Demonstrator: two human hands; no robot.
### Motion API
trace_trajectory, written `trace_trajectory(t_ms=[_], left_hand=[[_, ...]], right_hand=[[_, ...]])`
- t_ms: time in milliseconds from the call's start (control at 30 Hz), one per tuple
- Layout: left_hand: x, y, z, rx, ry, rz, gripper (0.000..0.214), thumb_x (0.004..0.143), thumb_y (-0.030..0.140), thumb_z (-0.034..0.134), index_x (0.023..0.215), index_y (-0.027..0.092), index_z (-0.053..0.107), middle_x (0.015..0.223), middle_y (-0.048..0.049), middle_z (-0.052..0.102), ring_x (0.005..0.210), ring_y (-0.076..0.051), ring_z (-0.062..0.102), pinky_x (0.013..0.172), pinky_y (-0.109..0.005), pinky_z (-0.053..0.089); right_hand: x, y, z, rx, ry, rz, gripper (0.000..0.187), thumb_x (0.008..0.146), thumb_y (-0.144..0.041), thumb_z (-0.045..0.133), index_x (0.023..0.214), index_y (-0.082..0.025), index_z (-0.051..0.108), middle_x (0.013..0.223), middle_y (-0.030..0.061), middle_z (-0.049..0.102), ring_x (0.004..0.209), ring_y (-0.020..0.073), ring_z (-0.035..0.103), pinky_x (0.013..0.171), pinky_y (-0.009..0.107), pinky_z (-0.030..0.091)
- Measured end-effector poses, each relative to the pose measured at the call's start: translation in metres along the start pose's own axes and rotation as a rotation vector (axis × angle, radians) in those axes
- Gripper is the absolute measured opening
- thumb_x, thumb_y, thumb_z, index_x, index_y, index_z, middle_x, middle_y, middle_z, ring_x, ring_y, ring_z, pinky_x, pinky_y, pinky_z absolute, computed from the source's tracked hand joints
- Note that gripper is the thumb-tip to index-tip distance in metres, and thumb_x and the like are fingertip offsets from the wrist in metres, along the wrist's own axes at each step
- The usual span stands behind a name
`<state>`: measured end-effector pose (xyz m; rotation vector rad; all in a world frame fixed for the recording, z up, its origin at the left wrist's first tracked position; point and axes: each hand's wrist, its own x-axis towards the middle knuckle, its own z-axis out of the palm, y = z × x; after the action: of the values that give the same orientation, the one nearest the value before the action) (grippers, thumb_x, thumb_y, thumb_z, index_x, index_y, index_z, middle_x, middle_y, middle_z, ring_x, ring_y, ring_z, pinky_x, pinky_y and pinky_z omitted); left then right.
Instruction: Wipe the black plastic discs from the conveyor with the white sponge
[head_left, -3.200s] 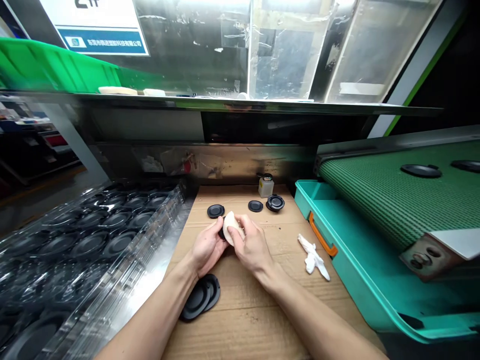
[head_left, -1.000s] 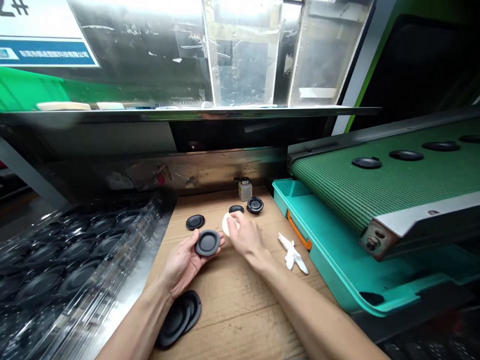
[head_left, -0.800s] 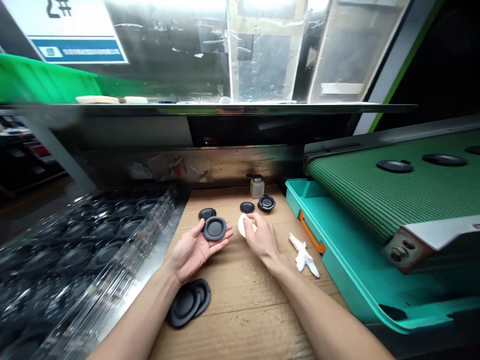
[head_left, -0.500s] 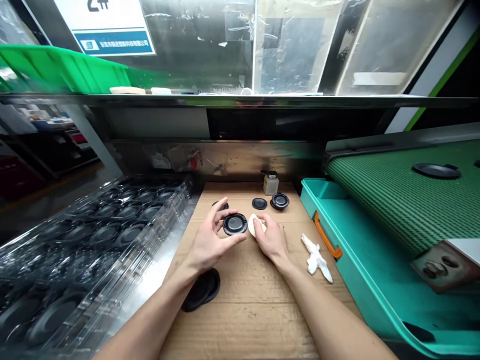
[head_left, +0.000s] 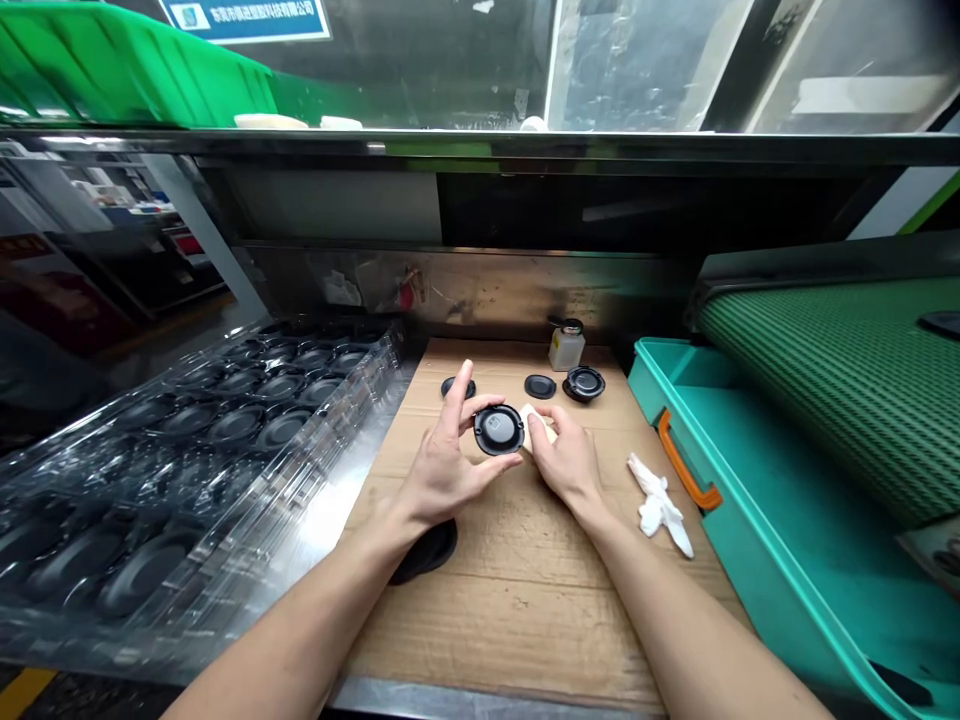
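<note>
My left hand (head_left: 446,460) pinches a round black disc (head_left: 498,430) by its edge above the cardboard sheet (head_left: 517,580), with the forefinger sticking up. Right beside it, my right hand (head_left: 566,460) is closed on a small white pad (head_left: 534,420) that touches the disc's right rim. Under my left wrist lies a small stack of black discs (head_left: 427,548), partly hidden.
Clear plastic trays (head_left: 187,450) filled with black discs lie at the left. Loose black discs (head_left: 538,386), a black cap (head_left: 584,383) and a small bottle (head_left: 565,348) stand at the back. A crumpled white cloth (head_left: 658,505), a teal bin (head_left: 757,520) and a green conveyor belt (head_left: 847,370) are at the right.
My left hand turned the disc from lying flat on the palm to a fingertip pinch and brought it against the pad. The view has tipped down and closer.
</note>
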<state>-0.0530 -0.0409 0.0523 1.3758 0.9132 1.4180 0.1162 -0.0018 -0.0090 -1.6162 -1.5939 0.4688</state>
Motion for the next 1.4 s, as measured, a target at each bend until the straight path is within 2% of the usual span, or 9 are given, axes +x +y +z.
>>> trace_trajectory(t_ms=[233,300,400,500,600,767,1033,1267,1400], left_hand=[[0.001,0.001,-0.003,-0.011,-0.006,0.014,0.110,0.056,0.008,0.086,0.150,0.026,0.031,0.123,-0.0090,0.064,0.125,-0.024,0.053,0.112,-0.033,0.032],[0.004,-0.004,-0.006,-0.085,0.027,-0.069,0.093,0.068,0.018,0.082,0.148,0.027,0.035,0.122,-0.0083,0.065,0.119,-0.023,0.057,0.106,-0.033,0.039],[0.010,-0.016,-0.008,-0.301,0.034,-0.293,0.052,0.086,0.037,0.065,0.134,0.020,0.054,0.117,-0.0103,0.067,0.107,-0.025,0.063,0.091,-0.036,0.050],[0.012,-0.025,-0.008,-0.463,-0.011,-0.418,0.038,0.090,0.041,0.059,0.116,0.014,0.065,0.109,-0.0122,0.070,0.100,-0.025,0.064,0.088,-0.039,0.052],[0.011,-0.026,-0.009,-0.473,-0.078,-0.421,0.034,0.090,0.040,0.059,0.111,0.014,0.067,0.105,-0.0120,0.070,0.100,-0.024,0.065,0.088,-0.039,0.052],[0.014,-0.019,-0.017,-0.468,-0.146,-0.384,0.029,0.086,0.034,0.065,0.107,0.014,0.067,0.108,-0.0130,0.069,0.104,-0.024,0.064,0.091,-0.037,0.051],[0.054,-0.015,-0.063,-0.078,0.088,-0.344,0.039,0.073,0.027,0.077,0.104,0.017,0.055,0.096,-0.0089,0.069,0.079,-0.020,0.070,0.073,-0.034,0.053],[0.122,-0.008,-0.101,0.421,-0.159,-0.516,0.037,0.064,0.026,0.080,0.098,0.016,0.069,0.081,-0.0058,0.069,0.068,-0.016,0.061,0.060,-0.026,0.048],[0.154,-0.014,-0.104,0.581,-0.243,-0.425,0.044,0.062,0.018,0.079,0.105,0.014,0.069,0.079,-0.0056,0.070,0.067,-0.015,0.062,0.060,-0.023,0.044]], right_hand=[[-0.002,-0.010,-0.003,0.170,0.095,-0.012,0.036,0.095,-0.046,0.045,0.116,-0.022,0.061,0.103,0.0062,0.071,0.094,0.0230,0.066,0.081,0.031,0.049],[-0.009,-0.022,-0.001,0.283,0.124,-0.025,0.040,0.096,-0.046,0.042,0.125,-0.020,0.054,0.103,0.0070,0.071,0.091,0.0212,0.066,0.078,0.030,0.050],[-0.024,-0.041,0.003,0.357,-0.005,-0.157,0.045,0.096,-0.044,0.042,0.134,-0.021,0.046,0.105,0.0068,0.070,0.088,0.0195,0.067,0.074,0.027,0.051],[-0.031,-0.050,0.003,0.178,-0.077,-0.259,0.044,0.095,-0.045,0.046,0.135,-0.026,0.050,0.109,0.0058,0.070,0.091,0.0225,0.068,0.077,0.030,0.051],[-0.029,-0.049,-0.001,-0.080,0.043,-0.168,0.043,0.095,-0.048,0.046,0.134,-0.031,0.054,0.101,0.0061,0.073,0.089,0.0276,0.069,0.078,0.036,0.051],[-0.029,-0.045,0.001,-0.036,-0.063,-0.264,0.043,0.097,-0.047,0.045,0.137,-0.034,0.051,0.109,0.0023,0.072,0.092,0.0233,0.070,0.078,0.030,0.051],[0.007,0.000,-0.006,-0.164,-0.014,0.001,0.037,0.095,-0.046,0.045,0.126,-0.031,0.060,0.102,0.0062,0.072,0.095,0.0245,0.067,0.080,0.031,0.047],[0.006,-0.002,-0.005,-0.284,-0.104,-0.036,0.037,0.096,-0.047,0.041,0.125,-0.031,0.060,0.096,0.0074,0.073,0.086,0.0258,0.067,0.073,0.033,0.045],[0.008,0.001,-0.005,-0.273,-0.099,-0.034,0.036,0.096,-0.048,0.040,0.124,-0.033,0.059,0.094,0.0072,0.073,0.084,0.0267,0.067,0.071,0.034,0.044]])
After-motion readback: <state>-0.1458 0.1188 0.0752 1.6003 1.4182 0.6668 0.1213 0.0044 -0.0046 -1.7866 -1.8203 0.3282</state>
